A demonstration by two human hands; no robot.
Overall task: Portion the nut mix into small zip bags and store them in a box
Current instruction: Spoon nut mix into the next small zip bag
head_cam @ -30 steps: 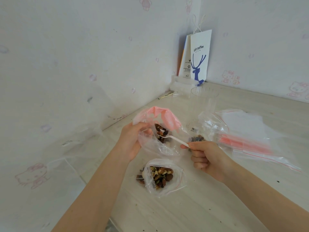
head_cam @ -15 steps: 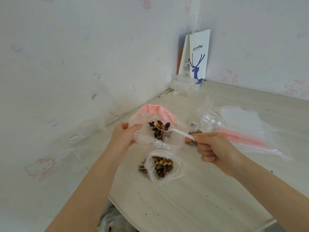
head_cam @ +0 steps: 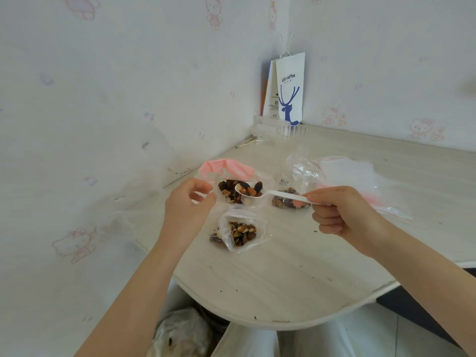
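The right hand pinches the end of a white plastic spoon between thumb and forefinger, the other fingers curled under into the palm. The spoon points toward 9 o'clock, and its bowl, heaped with nuts and dark dried fruit, hangs over the open mouth of the large bag, a clear bag with a pink rim. The nut mix lies in a low heap inside this bag, at 12 o'clock from the small zip bag. That small bag lies on the pale surface between the two hands, partly filled, with a few pieces showing at its 9 o'clock edge. The left hand is at the large bag's 9 o'clock side with its fingers curled toward the thumb in a loose ring. Whether they pinch the clear film, I cannot tell. A second small bag with nuts in its bottom sits just behind the spoon handle, its clear top standing up. At 3 o'clock from it lies a pile of empty zip bags with red strips. Farther back, toward 12 o'clock, a clear cup stands near the corner. Behind it a white paper bag with a blue deer leans on the wall.
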